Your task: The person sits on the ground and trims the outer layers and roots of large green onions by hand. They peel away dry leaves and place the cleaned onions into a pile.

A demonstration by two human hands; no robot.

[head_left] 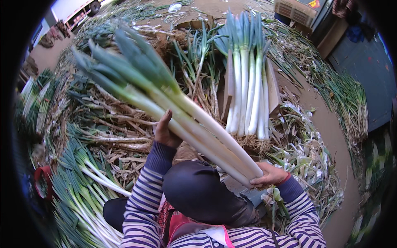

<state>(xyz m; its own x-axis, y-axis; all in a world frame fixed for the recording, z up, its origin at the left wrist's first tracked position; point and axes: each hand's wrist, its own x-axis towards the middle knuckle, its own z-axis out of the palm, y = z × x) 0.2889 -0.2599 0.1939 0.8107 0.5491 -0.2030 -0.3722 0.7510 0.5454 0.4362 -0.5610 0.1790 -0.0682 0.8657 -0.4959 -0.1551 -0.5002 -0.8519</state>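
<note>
A bundle of several long green onions (198, 128) slants across my lap, leaves up to the left and root ends down to the right. My left hand (167, 131) grips the stalks near the middle, its thumb on top. Around the white root ends closes my right hand (269, 174). Beyond the bundle, peeled green onions (245, 90) lie side by side in an open-ended wooden holder (273, 83), roots towards me. Unpeeled green onions (124, 139), brown and dry at the stems, are heaped beside my left hand.
More peeled green onions (93, 214) lie at my left, near a red round object (43, 183). Stripped skins and leaves (313, 158) pile up at my right. A green onion row (350, 108) runs along a dark panel (361, 74). A truck (74, 12) stands far back left.
</note>
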